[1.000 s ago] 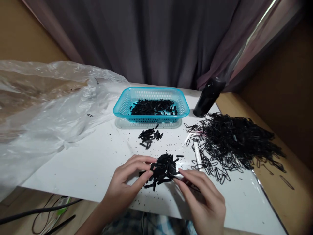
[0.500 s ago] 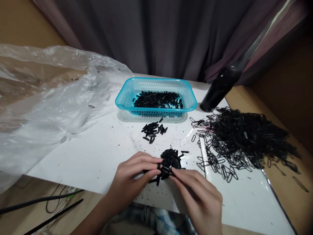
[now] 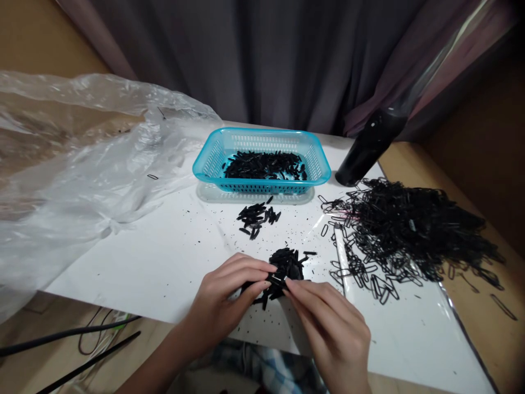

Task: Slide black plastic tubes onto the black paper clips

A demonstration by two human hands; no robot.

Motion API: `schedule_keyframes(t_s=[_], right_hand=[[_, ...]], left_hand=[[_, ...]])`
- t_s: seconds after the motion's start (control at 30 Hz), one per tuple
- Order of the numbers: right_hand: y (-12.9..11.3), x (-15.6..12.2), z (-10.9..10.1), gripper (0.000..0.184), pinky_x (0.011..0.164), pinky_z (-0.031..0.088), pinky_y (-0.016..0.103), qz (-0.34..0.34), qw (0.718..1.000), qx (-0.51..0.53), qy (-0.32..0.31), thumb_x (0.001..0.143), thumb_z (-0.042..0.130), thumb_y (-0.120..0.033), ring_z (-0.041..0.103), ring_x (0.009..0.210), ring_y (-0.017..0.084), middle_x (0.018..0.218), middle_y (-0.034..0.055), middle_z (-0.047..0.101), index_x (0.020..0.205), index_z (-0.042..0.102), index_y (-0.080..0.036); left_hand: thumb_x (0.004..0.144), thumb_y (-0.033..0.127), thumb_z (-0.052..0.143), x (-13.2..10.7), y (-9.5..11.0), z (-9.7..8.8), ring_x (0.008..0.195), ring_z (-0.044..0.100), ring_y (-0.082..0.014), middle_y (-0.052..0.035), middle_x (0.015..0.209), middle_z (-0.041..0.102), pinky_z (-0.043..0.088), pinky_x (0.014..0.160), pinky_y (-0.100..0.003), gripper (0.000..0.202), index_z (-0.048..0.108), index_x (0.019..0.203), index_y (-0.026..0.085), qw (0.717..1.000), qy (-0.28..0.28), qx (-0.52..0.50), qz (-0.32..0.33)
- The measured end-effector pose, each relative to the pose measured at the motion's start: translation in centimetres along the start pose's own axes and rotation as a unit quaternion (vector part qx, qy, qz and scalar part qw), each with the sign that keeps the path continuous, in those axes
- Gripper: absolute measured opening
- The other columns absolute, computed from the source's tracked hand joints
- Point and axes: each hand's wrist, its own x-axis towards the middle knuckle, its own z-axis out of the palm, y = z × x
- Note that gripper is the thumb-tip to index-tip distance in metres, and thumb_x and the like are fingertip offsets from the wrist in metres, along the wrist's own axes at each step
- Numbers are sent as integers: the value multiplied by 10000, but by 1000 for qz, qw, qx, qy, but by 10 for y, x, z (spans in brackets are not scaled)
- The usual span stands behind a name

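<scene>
Between my two hands a small black strip (image 3: 277, 282) is stretched sideways. My left hand (image 3: 232, 287) pinches its left end with thumb and fingers, and the fingertips of my right hand (image 3: 334, 317) close on the other end. Right behind the fingertips lies a pile of similar short black pieces (image 3: 289, 261), partly covered by my hands. Farther back on the white sheet is a smaller cluster of these pieces (image 3: 256, 216). A blue perforated basket (image 3: 261, 186) beyond it contains many more.
To the right spreads a large heap of thin black loops (image 3: 418, 227), with a pale strip (image 3: 341, 254) at its edge. A dark, bottle-shaped bundle in clear plastic (image 3: 369, 145) leans behind it. Crumpled clear plastic (image 3: 106, 169) covers the left side. Black crumbs dot the white sheet (image 3: 135, 273).
My fingertips have drawn nearer each other, the left shifting slightly right. The black strip now shows spanning the gap between them. The basket and piles stay in place.
</scene>
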Motion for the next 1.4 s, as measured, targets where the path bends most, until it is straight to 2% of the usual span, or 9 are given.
schedule_keyframes(t_s=[0.17,0.47,0.6,0.7,0.9,1.03,1.13,1.4], right_hand=[[-1,4,-1,321,712,573,285,-20,1000,-17,1,920,563,2,694,833,163,985,60,763,1153,712,-161],[7,-6,5,435,700,536,332,-31,999,-30,-9,910,507,32,661,851,191,1049,71,756,1251,669,-186],[7,-10,4,486,682,532,342,-35,999,-4,-15,885,473,46,664,840,202,1055,85,752,1271,656,-186],[6,-9,1,459,638,531,329,-52,998,26,-25,886,474,36,668,789,193,1035,90,750,1250,661,-171],[2,-2,-2,418,721,572,307,-7,1000,13,4,900,533,29,705,868,180,1025,58,757,1217,676,-204],[0,-1,1,370,723,576,291,7,1000,2,12,907,560,14,704,849,166,994,51,756,1183,694,-194],[-1,0,2,361,732,579,289,5,1000,-2,4,907,567,14,702,848,161,991,51,757,1179,696,-186],[-3,5,1,319,681,582,286,-17,1000,-15,2,905,560,13,689,807,161,952,69,754,1136,707,-152]], left_hand=[[908,36,633,-1,0,0,922,706,-174,-45,1017,776,545,844,-291,192,702,973,202,1000,-12,7,-4],[912,31,630,0,-1,1,915,694,-169,-42,1018,772,540,833,-281,194,701,970,201,999,-25,20,-7],[908,53,640,0,0,0,890,709,-193,-56,1002,789,557,796,-304,180,716,961,207,1000,-22,16,-4],[903,62,645,2,2,1,871,720,-196,-61,987,798,568,783,-311,167,729,940,203,1000,-4,16,-2],[886,82,676,3,4,-1,902,735,-207,-69,1002,802,591,827,-331,154,741,935,213,1000,5,-11,-4],[876,46,652,0,5,-2,925,746,-182,-74,1038,783,600,840,-276,162,713,895,196,999,5,-31,-38],[868,42,648,-1,7,-2,893,753,-170,-70,1008,781,607,817,-251,155,694,873,191,998,10,-34,-47],[853,36,655,0,6,-1,861,764,-181,-69,969,792,621,785,-262,164,701,855,193,998,11,-33,-47]])
